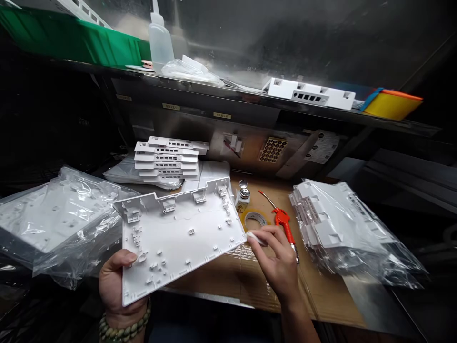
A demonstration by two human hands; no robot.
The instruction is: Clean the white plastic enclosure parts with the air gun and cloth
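Observation:
My left hand (pixel 119 281) grips a white plastic housing panel (pixel 203 243) by its lower left corner, thumb on the inner face. Clips and posts stand along the panel's inside, which is tilted up toward me. At its right corner, my right hand (pixel 274 257) pinches a small white wad (pixel 256 238), perhaps cloth or tissue, close against the edge. Just beyond that hand lie a roll of tape (pixel 254 220) and a red air blow gun (pixel 282 218). A small dispenser bottle with a metal lid (pixel 243 193) stands behind the tape.
Similar panels form a stack (pixel 166 159) at the back left. Plastic-bagged panels lie at left (pixel 60 214) and right (pixel 342 219). The overhead shelf (pixel 243 95) carries a green bin (pixel 71 40), a squeeze bottle (pixel 160 43), another panel (pixel 310 93) and a yellow box (pixel 392 105).

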